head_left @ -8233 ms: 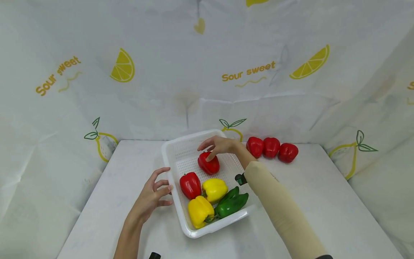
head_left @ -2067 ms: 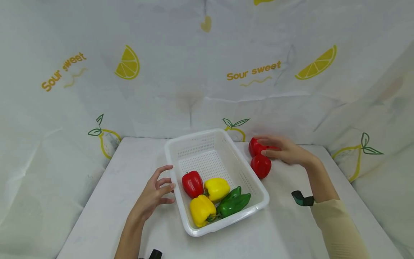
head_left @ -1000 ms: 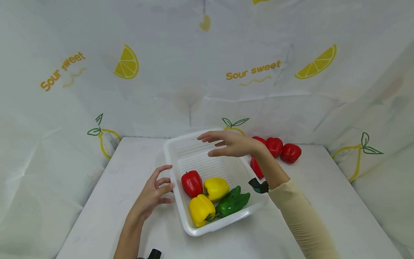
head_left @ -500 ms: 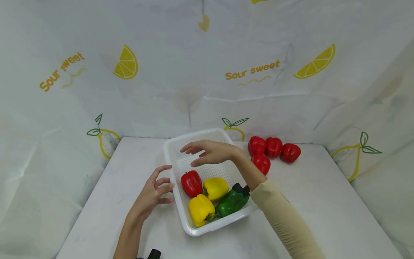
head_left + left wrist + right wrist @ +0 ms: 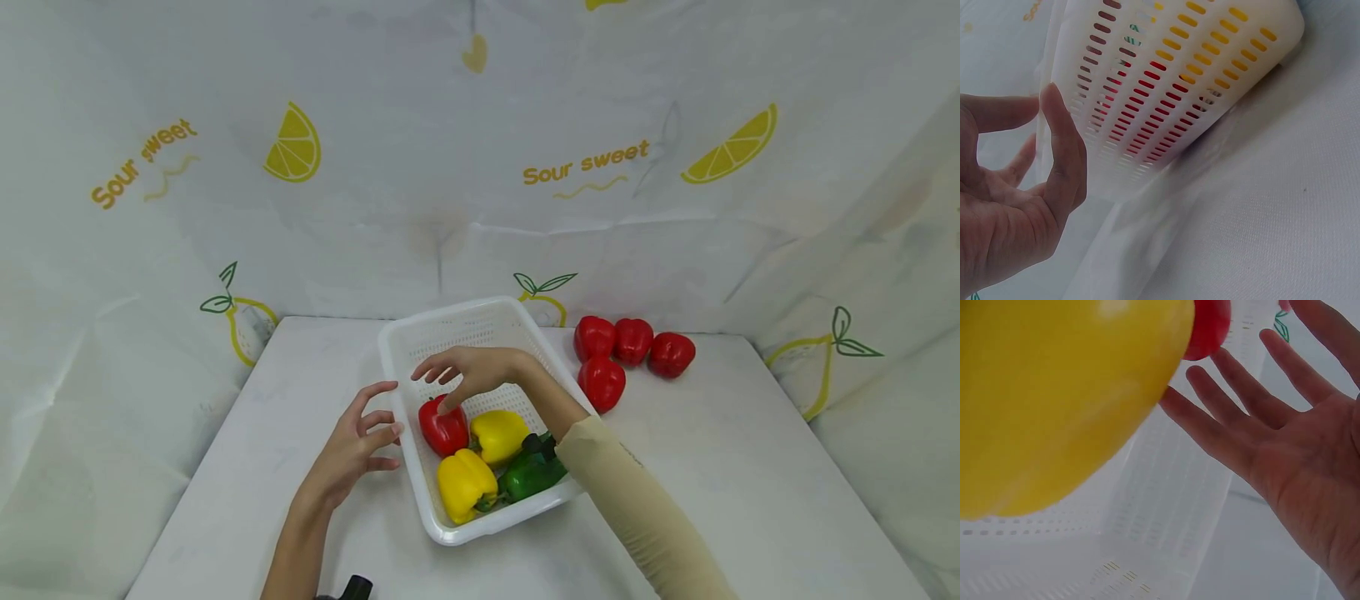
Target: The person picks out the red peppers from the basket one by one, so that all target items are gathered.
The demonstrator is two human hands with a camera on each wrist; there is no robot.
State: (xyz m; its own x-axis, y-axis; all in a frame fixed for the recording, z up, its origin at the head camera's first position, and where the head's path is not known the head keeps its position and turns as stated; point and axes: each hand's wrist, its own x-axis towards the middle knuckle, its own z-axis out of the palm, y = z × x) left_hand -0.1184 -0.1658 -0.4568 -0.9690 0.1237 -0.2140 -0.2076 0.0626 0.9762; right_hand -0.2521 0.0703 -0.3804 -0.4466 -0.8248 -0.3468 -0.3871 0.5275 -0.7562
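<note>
A white perforated plastic basket [image 5: 491, 527] stands on the table, holding a red bell pepper [image 5: 442, 433], yellow bell peppers [image 5: 501, 436] and green peppers [image 5: 531, 473]. My left hand [image 5: 347, 450] is at its left rim; in the left wrist view the thumb and a curled finger [image 5: 1063, 150] pinch the rim. Over the basket my right hand [image 5: 480, 371] reaches to the red pepper, thumb overlapping its top in the head view. In the right wrist view its fingers [image 5: 1241, 381] are spread, gripping nothing. My right forearm and wrist camera partly cover the green peppers.
Several red bell peppers [image 5: 633, 340] sit in a cluster on the white table [image 5: 750, 467], right of the basket near the back edge. One of them [image 5: 602, 384] lies close to the basket's right rim. A lemon-printed white cloth [image 5: 360, 208] hangs behind.
A red pepper went from the basket to the cluster on the right. My right hand came back over the basket and lowered leftward to the remaining red pepper. My left hand stayed at the rim.
</note>
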